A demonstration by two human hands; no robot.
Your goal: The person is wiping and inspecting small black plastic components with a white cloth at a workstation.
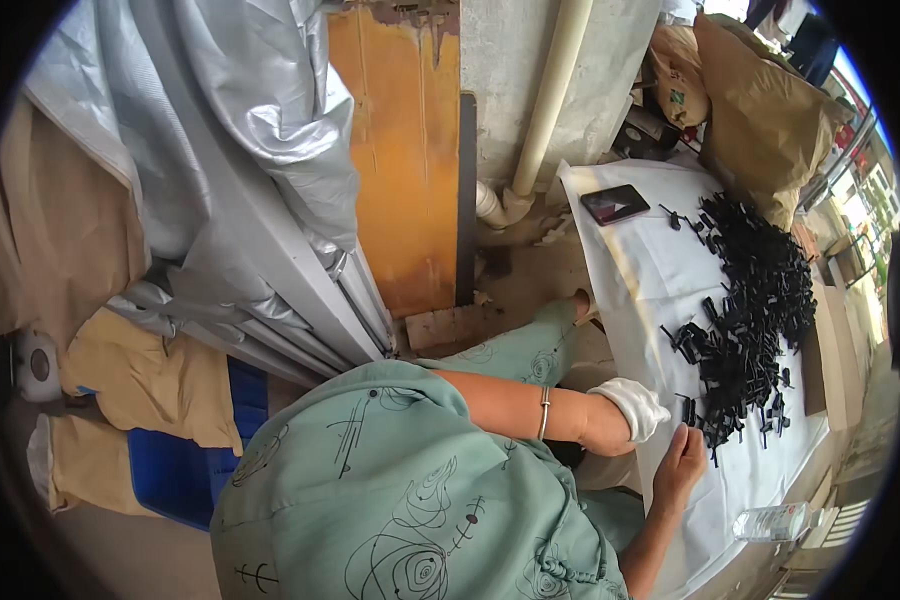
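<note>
White fabric like a glove covers my left hand (632,412), and a bracelet circles that forearm. Its fingers are drawn together toward my right hand; what they hold, if anything, is too small to make out. My bare right hand (678,462) pinches a small black part (688,410) between thumb and finger at the near edge of the pile. A large heap of similar thin black parts (760,290) spreads over the white-covered table (660,260), with several loose pieces around its edges.
A phone (615,204) lies at the table's far left corner. A clear plastic bottle (773,522) is at the near right. Brown sacks (760,100) stand behind the table. Left of me are silver sheeting (220,120), a blue bin (175,480) and tan sacks (150,375).
</note>
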